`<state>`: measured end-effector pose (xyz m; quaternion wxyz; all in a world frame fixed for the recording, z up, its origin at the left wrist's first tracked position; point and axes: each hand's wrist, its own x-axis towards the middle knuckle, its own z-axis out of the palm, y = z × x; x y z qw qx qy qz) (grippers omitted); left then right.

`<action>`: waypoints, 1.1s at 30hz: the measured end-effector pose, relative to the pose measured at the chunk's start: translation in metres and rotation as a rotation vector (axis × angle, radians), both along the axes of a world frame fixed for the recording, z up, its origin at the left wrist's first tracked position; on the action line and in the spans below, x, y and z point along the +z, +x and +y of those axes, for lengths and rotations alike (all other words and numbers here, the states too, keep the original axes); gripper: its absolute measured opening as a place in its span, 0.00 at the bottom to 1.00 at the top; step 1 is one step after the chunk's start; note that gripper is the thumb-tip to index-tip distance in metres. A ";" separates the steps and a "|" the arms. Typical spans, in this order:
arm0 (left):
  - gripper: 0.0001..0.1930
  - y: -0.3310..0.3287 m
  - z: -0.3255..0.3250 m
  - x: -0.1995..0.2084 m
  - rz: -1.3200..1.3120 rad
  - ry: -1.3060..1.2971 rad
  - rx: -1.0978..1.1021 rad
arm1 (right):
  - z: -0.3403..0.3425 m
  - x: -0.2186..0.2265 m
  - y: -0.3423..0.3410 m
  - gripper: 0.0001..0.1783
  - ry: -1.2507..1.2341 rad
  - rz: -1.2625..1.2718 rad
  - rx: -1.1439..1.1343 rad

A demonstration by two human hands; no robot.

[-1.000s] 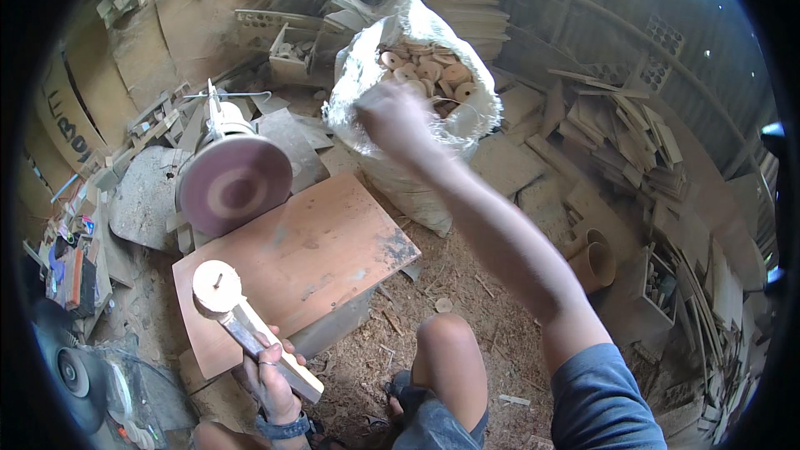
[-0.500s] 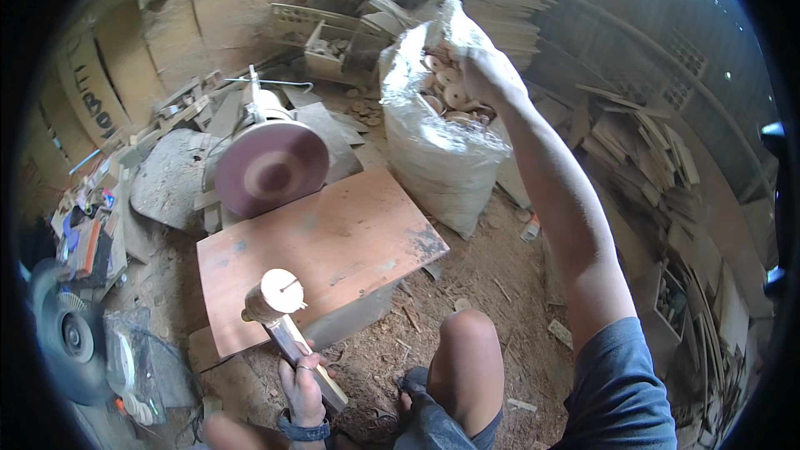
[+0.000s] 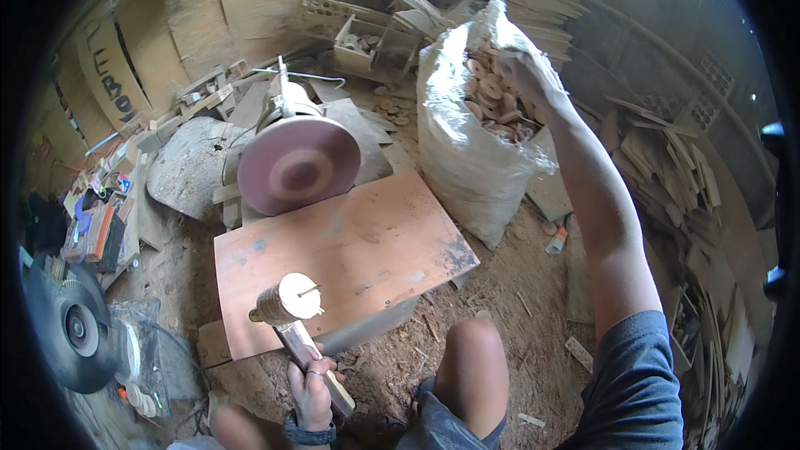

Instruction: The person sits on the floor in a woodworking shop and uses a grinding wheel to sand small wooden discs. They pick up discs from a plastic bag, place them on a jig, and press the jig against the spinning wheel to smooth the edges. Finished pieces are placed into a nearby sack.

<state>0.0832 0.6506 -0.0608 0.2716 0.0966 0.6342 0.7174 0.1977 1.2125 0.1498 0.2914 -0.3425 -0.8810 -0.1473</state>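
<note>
Two hands are busy: left hand (image 3: 310,396) around a wooden handle (image 3: 292,345), right hand (image 3: 528,75) at the mouth of a white sack (image 3: 467,175).
From the head view, the left hand is closed firmly on the handle, which is tilted and bears at its upper end a round block (image 3: 282,303) with a thin pin in its pale face. This block appears over the near left part of the table (image 3: 375,237); whether they touch, I cannot tell. The right hand is over the discs (image 3: 492,100) inside the sack; its fingertips are hidden, so I cannot tell if it grips one. The sack stands beyond the table, to the right of a purple wheel (image 3: 300,168).
</note>
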 end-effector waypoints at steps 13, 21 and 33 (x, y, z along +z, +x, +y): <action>0.10 -0.005 -0.002 -0.012 -0.045 0.037 0.016 | -0.013 0.013 -0.005 0.23 0.032 -0.302 -0.076; 0.13 0.000 -0.004 -0.003 -0.069 0.061 0.030 | -0.176 0.007 0.004 0.21 -0.422 0.855 0.326; 0.11 0.006 0.014 0.001 0.058 -0.019 -0.124 | -0.364 -0.092 -0.025 0.39 -0.675 1.016 0.730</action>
